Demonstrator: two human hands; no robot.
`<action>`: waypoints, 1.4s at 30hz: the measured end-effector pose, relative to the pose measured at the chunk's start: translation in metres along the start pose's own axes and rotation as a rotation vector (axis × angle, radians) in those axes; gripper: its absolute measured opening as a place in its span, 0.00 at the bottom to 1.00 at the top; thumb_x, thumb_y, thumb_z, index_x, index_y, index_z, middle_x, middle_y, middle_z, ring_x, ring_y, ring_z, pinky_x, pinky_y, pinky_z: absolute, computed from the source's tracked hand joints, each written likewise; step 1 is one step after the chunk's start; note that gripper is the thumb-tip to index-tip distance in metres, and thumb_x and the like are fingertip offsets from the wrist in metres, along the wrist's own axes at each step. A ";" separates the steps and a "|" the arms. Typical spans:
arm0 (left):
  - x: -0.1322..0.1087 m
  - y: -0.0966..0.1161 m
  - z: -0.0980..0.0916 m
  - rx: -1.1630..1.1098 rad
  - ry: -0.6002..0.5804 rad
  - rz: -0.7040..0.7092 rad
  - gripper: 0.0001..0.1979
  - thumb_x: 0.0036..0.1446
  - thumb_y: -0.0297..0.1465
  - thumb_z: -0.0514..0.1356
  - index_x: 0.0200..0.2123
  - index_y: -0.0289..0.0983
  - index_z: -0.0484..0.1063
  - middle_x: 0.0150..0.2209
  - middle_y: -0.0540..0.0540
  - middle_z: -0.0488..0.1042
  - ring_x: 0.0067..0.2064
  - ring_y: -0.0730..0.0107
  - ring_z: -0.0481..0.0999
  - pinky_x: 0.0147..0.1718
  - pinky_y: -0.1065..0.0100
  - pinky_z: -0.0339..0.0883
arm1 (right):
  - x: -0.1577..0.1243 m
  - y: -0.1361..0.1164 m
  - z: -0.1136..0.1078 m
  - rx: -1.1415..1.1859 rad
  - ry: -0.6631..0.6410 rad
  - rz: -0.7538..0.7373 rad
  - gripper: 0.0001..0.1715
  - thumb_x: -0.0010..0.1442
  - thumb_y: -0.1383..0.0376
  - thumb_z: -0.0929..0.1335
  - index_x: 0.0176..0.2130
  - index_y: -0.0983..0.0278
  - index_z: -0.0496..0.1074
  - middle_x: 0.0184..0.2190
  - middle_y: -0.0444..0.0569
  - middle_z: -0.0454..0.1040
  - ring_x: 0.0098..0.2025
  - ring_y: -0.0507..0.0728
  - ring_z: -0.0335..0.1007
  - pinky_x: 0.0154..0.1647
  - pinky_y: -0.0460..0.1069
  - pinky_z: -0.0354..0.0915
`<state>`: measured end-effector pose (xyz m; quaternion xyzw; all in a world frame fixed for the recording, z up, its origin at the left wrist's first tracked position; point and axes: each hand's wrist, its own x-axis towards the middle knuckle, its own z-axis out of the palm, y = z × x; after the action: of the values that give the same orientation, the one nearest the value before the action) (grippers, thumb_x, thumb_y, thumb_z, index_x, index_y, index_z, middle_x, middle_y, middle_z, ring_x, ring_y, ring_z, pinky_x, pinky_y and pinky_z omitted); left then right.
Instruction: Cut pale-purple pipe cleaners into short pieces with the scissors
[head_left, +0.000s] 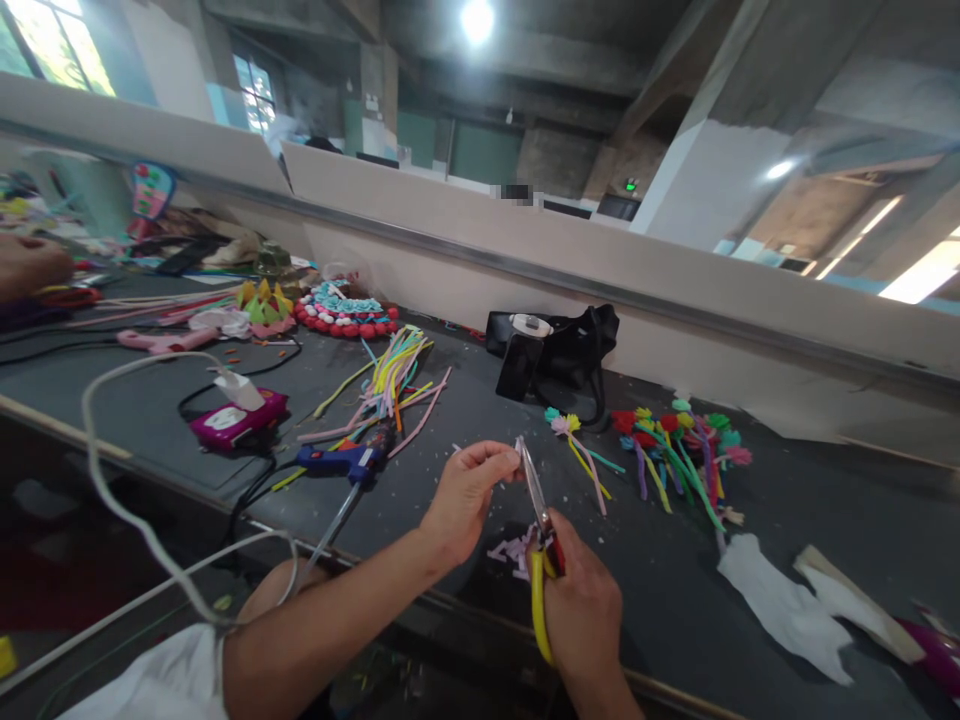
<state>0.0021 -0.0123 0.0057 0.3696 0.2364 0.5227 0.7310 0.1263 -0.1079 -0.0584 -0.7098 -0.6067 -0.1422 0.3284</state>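
Thumb and forefinger of my left hand [469, 495] are pinched on a thin, pale lilac pipe cleaner, mostly hidden by the fingers. My right hand [581, 590] is closed around the handles of yellow-and-red scissors [534, 485], whose blade tips meet the left fingertips. Below, between the hands, lies a small pile of short cut lilac pieces [514, 552]. Ahead to the right are a small pipe-cleaner flower bunch [566, 425] and a larger colourful bunch [682, 440]. Loose pastel pipe cleaners [397, 370] lie in a heap to the left.
A blue glue gun [341, 460] and a magenta power strip [238, 418] with cables sit at left. A phone [519, 365] leans against a black bag [577, 345]. White crumpled tissue [780, 600] lies right. Another person's hand [30, 265] shows at far left.
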 end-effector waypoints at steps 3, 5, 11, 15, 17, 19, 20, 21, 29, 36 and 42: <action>0.000 0.000 0.000 -0.003 0.004 -0.004 0.04 0.47 0.29 0.66 0.25 0.35 0.75 0.24 0.50 0.73 0.29 0.74 0.69 0.35 0.70 0.59 | 0.001 0.000 0.000 0.018 -0.007 0.065 0.23 0.64 0.56 0.60 0.47 0.67 0.74 0.38 0.52 0.80 0.32 0.56 0.76 0.32 0.48 0.66; 0.001 0.000 0.000 0.001 0.010 -0.005 0.04 0.47 0.29 0.65 0.25 0.35 0.75 0.23 0.51 0.72 0.29 0.74 0.69 0.34 0.70 0.59 | 0.001 -0.001 -0.001 0.014 -0.008 0.104 0.24 0.64 0.54 0.60 0.48 0.65 0.74 0.39 0.52 0.79 0.33 0.56 0.76 0.32 0.48 0.65; 0.002 -0.004 0.000 0.023 0.002 0.014 0.03 0.48 0.29 0.65 0.26 0.34 0.75 0.26 0.49 0.74 0.31 0.72 0.70 0.37 0.68 0.61 | 0.001 -0.001 -0.003 -0.010 -0.057 0.092 0.23 0.64 0.55 0.60 0.50 0.64 0.73 0.42 0.52 0.78 0.34 0.56 0.75 0.33 0.48 0.65; 0.001 -0.003 0.000 0.018 0.013 0.000 0.03 0.46 0.28 0.66 0.25 0.34 0.75 0.26 0.49 0.74 0.30 0.73 0.69 0.36 0.70 0.60 | 0.000 0.000 -0.002 -0.008 -0.071 0.071 0.21 0.63 0.59 0.60 0.50 0.64 0.73 0.43 0.52 0.78 0.36 0.56 0.76 0.34 0.47 0.66; 0.001 -0.003 0.000 0.013 0.014 -0.007 0.03 0.46 0.28 0.66 0.25 0.34 0.75 0.26 0.49 0.73 0.30 0.74 0.69 0.35 0.70 0.60 | 0.000 0.000 -0.002 0.000 -0.084 0.078 0.21 0.63 0.60 0.60 0.49 0.64 0.73 0.42 0.51 0.79 0.35 0.56 0.76 0.34 0.47 0.66; 0.001 -0.003 0.000 0.010 0.013 -0.011 0.03 0.46 0.28 0.66 0.25 0.34 0.75 0.25 0.49 0.73 0.30 0.73 0.69 0.36 0.70 0.61 | 0.000 -0.001 -0.002 0.021 -0.098 0.087 0.21 0.62 0.62 0.60 0.49 0.63 0.74 0.40 0.51 0.79 0.34 0.56 0.76 0.34 0.47 0.66; 0.001 -0.003 0.000 0.011 0.010 -0.010 0.03 0.46 0.28 0.66 0.25 0.34 0.75 0.25 0.49 0.73 0.30 0.73 0.69 0.36 0.69 0.61 | 0.000 -0.001 -0.002 0.037 -0.103 0.090 0.21 0.63 0.62 0.59 0.49 0.63 0.74 0.39 0.51 0.80 0.33 0.56 0.76 0.33 0.47 0.66; 0.000 -0.002 0.001 0.014 0.006 -0.010 0.03 0.45 0.28 0.66 0.25 0.34 0.75 0.25 0.49 0.73 0.30 0.73 0.69 0.36 0.69 0.61 | 0.001 -0.001 -0.002 0.058 -0.104 0.093 0.21 0.63 0.61 0.59 0.48 0.64 0.74 0.39 0.51 0.80 0.33 0.56 0.76 0.34 0.47 0.66; -0.003 -0.002 0.003 0.330 -0.021 -0.004 0.04 0.45 0.29 0.63 0.23 0.35 0.72 0.22 0.51 0.70 0.27 0.75 0.66 0.31 0.71 0.58 | 0.016 -0.004 -0.017 0.398 -0.020 0.273 0.23 0.60 0.51 0.65 0.45 0.65 0.74 0.33 0.48 0.78 0.27 0.53 0.73 0.29 0.45 0.66; -0.011 -0.012 0.005 0.988 -0.203 0.323 0.03 0.46 0.25 0.59 0.22 0.36 0.71 0.22 0.52 0.71 0.28 0.73 0.69 0.34 0.68 0.59 | 0.035 -0.010 -0.037 0.573 0.028 0.455 0.29 0.53 0.50 0.69 0.48 0.64 0.71 0.29 0.46 0.77 0.26 0.54 0.72 0.29 0.47 0.67; -0.015 -0.014 0.004 1.102 -0.295 0.456 0.03 0.46 0.25 0.60 0.22 0.36 0.70 0.22 0.52 0.70 0.30 0.72 0.68 0.41 0.65 0.58 | 0.037 -0.009 -0.036 0.663 -0.013 0.495 0.25 0.52 0.52 0.70 0.46 0.64 0.71 0.31 0.46 0.76 0.29 0.54 0.73 0.30 0.47 0.68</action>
<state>0.0083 -0.0300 -0.0029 0.8029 0.2833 0.4101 0.3269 0.1334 -0.1024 -0.0068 -0.6909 -0.4325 0.1488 0.5599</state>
